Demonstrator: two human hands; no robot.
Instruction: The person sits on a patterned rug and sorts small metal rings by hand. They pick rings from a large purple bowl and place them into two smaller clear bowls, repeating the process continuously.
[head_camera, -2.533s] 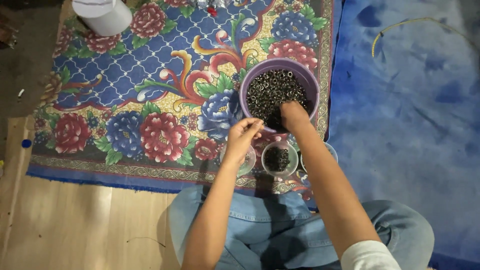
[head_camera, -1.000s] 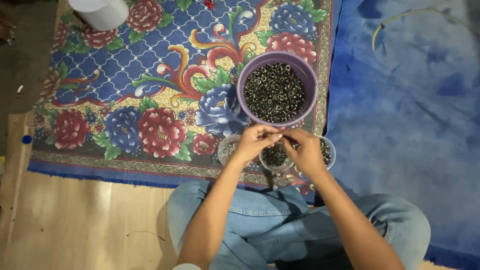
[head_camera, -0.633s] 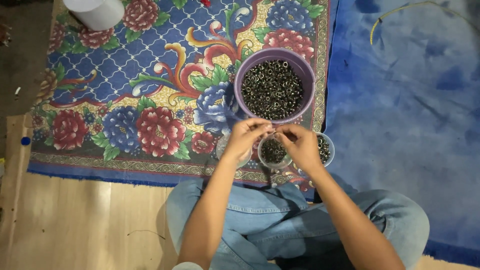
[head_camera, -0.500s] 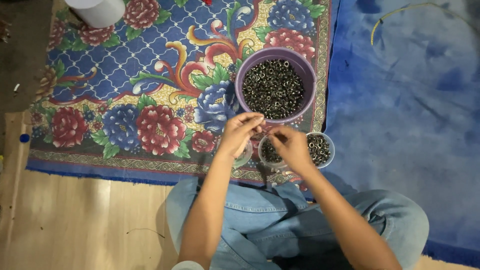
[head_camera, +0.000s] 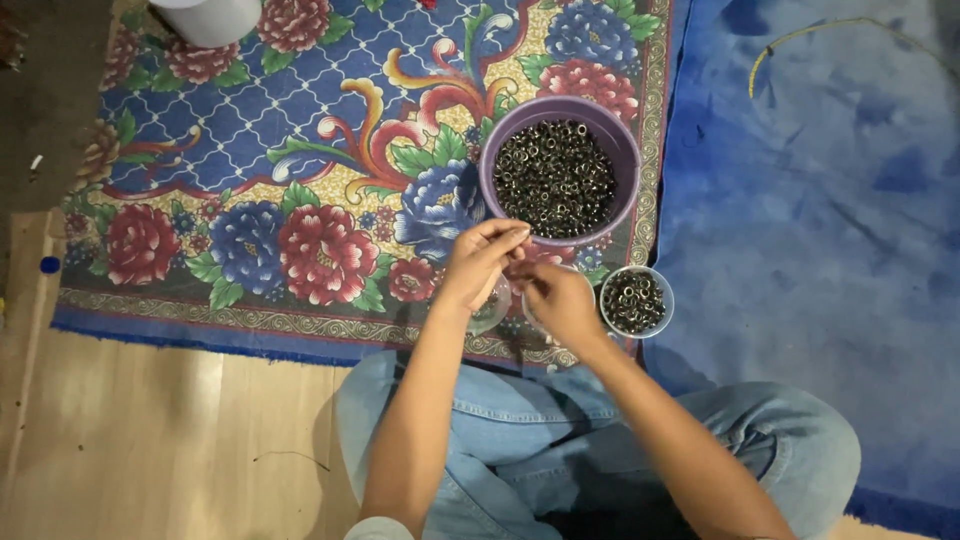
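Hands have come together again: my left hand (head_camera: 480, 262) and right hand (head_camera: 556, 298) pinch something tiny between fingertips, too small to identify, just below the purple bowl (head_camera: 620, 150) of metal eyelets (head_camera: 555, 178) at the rug's (head_camera: 250, 150) near edge, the small cup (head_camera: 634, 301) just right.

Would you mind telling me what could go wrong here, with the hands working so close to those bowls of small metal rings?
1. The left hand and right hand meet just above two small clear cups; a nudge might tip one and scatter rings onto the patterned rug, where they would be hard to spot.
2. The purple bowl is nearly full, so a bumped rim could spill rings.
3. Whatever the fingertips pinch is too small to make out and could easily slip.
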